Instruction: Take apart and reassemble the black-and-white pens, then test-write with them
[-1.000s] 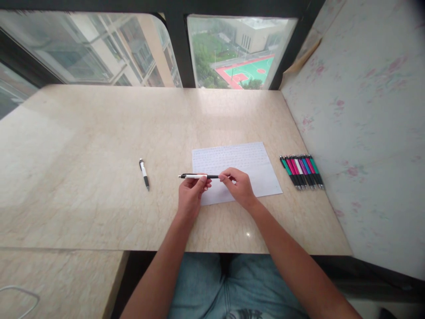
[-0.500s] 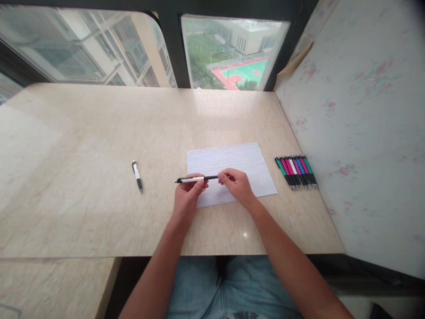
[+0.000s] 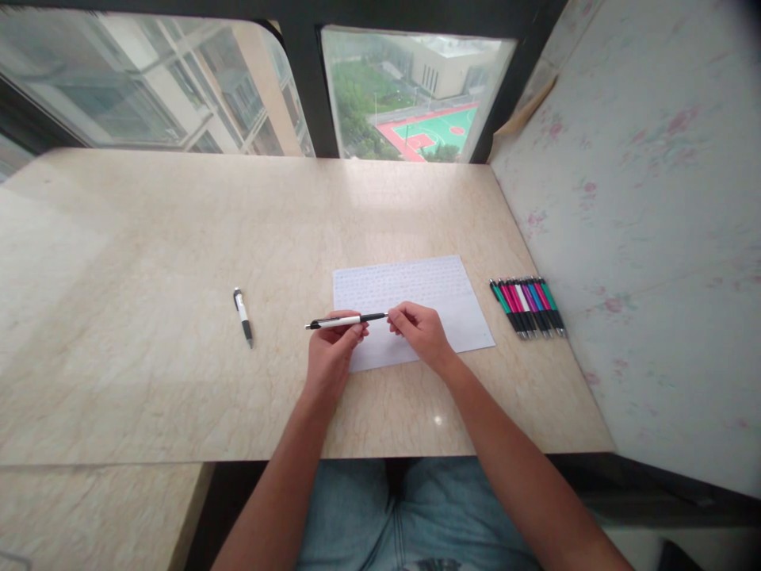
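Observation:
A white and black ballpoint pen (image 3: 334, 322) lies nearly level above the paper, its black grip toward the right. My left hand (image 3: 330, 353) is closed around the barrel, thumb on the near side. At the writing end, the fingers of my right hand (image 3: 421, 331) are pinched together on the tip, which they mostly hide. Under both hands is a white sheet of paper (image 3: 457, 305), its upper part covered in rows of handwriting. Another white and black pen (image 3: 242, 317) rests on the tabletop, left of my left hand.
A row of several coloured pens (image 3: 527, 308) lies side by side at the right, close to the flowered wall (image 3: 648, 262). The pale marbled tabletop (image 3: 148, 317) runs back to the windows (image 3: 416, 95). Its near edge is just above my lap.
The pen and my left hand have shifted slightly left, and the pen's left end has dipped a little. My right hand stays pinched at the tip.

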### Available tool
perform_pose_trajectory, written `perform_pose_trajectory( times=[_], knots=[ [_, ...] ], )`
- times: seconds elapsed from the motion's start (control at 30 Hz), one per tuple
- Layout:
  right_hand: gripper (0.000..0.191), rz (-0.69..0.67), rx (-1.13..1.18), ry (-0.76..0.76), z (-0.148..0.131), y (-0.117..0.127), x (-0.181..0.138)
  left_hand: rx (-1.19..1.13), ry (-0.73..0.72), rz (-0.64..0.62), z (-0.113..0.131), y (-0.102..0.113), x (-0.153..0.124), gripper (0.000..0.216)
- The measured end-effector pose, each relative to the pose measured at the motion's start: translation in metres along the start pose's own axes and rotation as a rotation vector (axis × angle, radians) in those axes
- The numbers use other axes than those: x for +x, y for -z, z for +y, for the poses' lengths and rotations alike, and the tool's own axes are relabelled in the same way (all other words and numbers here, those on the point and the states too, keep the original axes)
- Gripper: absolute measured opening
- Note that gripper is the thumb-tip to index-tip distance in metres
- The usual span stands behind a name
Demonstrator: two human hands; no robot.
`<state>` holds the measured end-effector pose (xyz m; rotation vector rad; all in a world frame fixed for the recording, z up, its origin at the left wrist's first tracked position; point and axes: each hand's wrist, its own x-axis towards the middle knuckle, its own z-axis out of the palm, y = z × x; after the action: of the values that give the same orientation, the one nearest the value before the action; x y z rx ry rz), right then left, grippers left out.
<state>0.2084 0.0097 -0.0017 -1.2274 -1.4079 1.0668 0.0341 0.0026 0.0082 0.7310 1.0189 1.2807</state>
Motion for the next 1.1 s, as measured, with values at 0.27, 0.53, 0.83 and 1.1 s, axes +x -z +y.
perform_pose_trajectory(
  times=[0.27, 0.53, 0.83, 1.1],
  knots=[
    [0.017, 0.021, -0.023, 0.056, -0.006, 0.001, -0.002, -0.005, -0.004, 0.034, 0.001, -0.001, 0.0, 0.026],
    [0.017, 0.053, 0.053, 0.022, 0.0, -0.001, -0.001, -0.021, 0.021, 0.024, -0.001, 0.001, 0.0, 0.026],
    [0.014, 0.129, 0.05, 0.036, 0.0, 0.001, 0.0, -0.053, 0.017, 0.068, 0.001, 0.001, 0.002, 0.025],
    [0.01, 0.137, -0.475, 0.152, 0.009, 0.007, 0.006, -0.088, 0.004, 0.15, 0.001, 0.002, 0.003, 0.028]
  ],
)
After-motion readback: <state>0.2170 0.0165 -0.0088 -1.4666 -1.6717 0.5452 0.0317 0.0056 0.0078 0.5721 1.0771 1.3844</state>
